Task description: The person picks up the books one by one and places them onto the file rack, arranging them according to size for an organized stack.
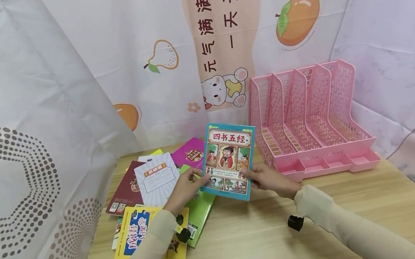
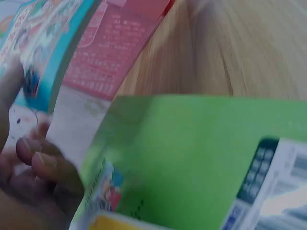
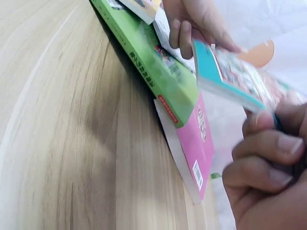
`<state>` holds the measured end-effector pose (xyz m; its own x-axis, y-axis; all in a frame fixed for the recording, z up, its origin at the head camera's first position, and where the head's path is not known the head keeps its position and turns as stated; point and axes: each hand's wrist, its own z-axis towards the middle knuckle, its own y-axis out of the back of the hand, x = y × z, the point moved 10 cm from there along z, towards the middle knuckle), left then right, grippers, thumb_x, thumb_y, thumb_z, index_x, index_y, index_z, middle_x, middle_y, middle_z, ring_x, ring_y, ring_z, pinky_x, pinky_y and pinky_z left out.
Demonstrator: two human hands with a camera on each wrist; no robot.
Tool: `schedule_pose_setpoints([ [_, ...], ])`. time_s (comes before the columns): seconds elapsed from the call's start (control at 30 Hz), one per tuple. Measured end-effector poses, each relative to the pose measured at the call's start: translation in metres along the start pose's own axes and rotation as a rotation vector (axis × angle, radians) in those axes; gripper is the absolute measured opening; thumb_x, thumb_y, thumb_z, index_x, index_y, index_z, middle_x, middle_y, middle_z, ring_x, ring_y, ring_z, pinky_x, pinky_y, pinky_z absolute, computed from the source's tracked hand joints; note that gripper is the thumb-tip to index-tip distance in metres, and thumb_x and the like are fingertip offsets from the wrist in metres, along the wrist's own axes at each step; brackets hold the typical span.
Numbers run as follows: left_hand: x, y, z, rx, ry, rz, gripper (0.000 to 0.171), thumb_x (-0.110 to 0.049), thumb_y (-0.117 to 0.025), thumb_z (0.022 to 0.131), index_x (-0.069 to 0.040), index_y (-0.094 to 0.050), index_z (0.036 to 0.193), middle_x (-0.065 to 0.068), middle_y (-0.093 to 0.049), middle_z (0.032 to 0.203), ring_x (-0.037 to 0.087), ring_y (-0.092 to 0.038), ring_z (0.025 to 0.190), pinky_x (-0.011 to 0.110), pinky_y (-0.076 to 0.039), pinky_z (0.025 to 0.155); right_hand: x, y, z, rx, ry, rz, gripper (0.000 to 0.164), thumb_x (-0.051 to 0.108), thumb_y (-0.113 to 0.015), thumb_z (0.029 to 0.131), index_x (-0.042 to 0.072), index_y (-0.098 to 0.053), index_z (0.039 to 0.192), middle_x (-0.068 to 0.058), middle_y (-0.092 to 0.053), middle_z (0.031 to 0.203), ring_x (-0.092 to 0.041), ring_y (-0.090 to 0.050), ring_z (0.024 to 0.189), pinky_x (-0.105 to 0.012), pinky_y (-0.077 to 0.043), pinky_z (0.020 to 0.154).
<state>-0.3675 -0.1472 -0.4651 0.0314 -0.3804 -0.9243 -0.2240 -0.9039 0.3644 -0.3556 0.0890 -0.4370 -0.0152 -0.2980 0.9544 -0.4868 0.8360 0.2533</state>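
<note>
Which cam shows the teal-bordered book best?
Head view: the teal-bordered book faces that camera, nearly its whole front cover visible. Left wrist shows only a blurred part, cropped at upper left. Right wrist shows its edge and the cover at a steep slant, partly hidden by the right hand.

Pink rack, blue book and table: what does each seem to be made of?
Pink rack: probably moulded plastic, lightly glossy, judging by its uniform colour and pierced lattice walls.
Blue book: paper, with a smooth, perhaps coated printed cover; a pale page edge shows in the right wrist view.
Table: wood or wood-look laminate; grain shows, but I can't tell which.
</note>
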Motion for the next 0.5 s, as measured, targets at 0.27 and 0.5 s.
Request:
schedule_pose_setpoints([
  [0.27, 0.012, -0.022, -0.013, 0.287, 0.058, -0.105, 0.052, -0.060, -0.066, 0.095, -0.011, -0.078, 0.109, 0.001, -0.065, 0.071, 0.012, -0.053, 0.063, 0.027, -0.045, 0.065, -0.004, -0.013, 0.005, 0.101, 0.037, -0.053, 0.045, 0.040, -0.048, 0.110, 0.001, -0.060, 0.091, -0.004, -0.049, 0.061, -0.011, -0.030, 0.049, -0.024, -0.026, 0.046],
  [0.5, 0.004, -0.024, -0.020, 0.342, -0.002, -0.149, 0.049, -0.055, -0.062, 0.100, -0.014, -0.074, 0.123, 0.009, -0.078, 0.102, 0.012, -0.038, 0.049, 0.024, -0.028, 0.045, -0.008, -0.016, 0.009, 0.153, 0.042, -0.012, 0.048, 0.042, -0.044, 0.111, -0.001, -0.059, 0.097, -0.004, -0.050, 0.065, -0.009, -0.032, 0.047, -0.023, -0.028, 0.044],
])
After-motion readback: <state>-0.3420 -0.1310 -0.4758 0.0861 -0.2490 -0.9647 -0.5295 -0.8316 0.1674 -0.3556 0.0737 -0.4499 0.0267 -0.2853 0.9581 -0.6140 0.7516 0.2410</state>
